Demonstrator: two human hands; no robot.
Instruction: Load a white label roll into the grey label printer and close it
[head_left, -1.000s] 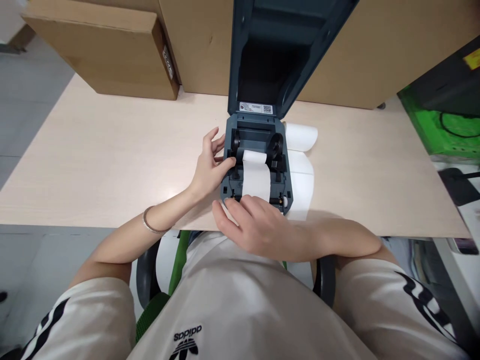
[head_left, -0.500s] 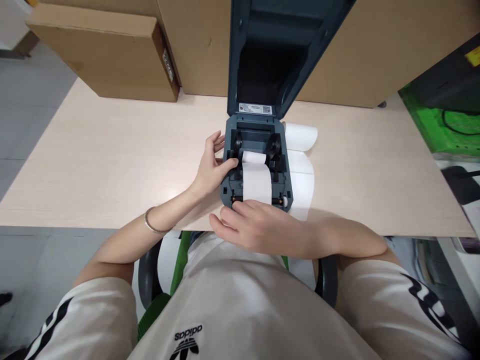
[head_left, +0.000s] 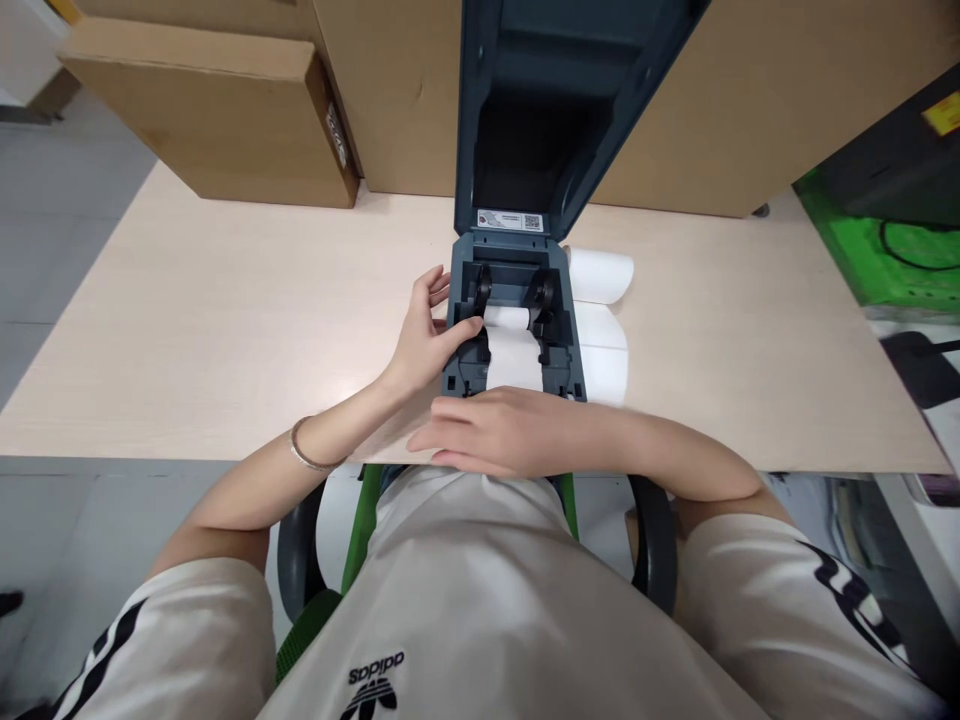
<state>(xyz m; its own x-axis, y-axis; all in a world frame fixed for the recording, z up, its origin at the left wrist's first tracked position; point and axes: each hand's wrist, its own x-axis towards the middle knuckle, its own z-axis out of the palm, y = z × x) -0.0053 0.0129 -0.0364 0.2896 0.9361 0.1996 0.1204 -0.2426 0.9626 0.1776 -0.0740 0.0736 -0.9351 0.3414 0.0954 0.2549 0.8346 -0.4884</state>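
Observation:
A dark grey-blue label printer [head_left: 514, 245] stands on the table with its lid [head_left: 555, 90] raised. Inside it, a small white paper roll [head_left: 507, 317] sits between two black roll guides, and a white paper strip [head_left: 514, 358] runs from it toward the front. My left hand [head_left: 426, 335] grips the printer's left wall, fingers outside, thumb inside by the left guide [head_left: 483, 288]. My right hand [head_left: 499, 432] lies across the printer's front edge, its fingers stretched to the left. It covers the strip's front end, so I cannot see whether it touches the paper.
Right of the printer lie a loose roll of white labels [head_left: 600, 275] and its unrolled strip [head_left: 602, 350]. A cardboard box [head_left: 202, 120] stands at the back left, before a larger cardboard panel [head_left: 390, 100]. A green bin [head_left: 900, 260] with a black cable is at the far right.
The two black roll guides have come closer together around the small roll. My right hand has shifted slightly up over the printer's front, hiding the front roller, and its fingers are straighter.

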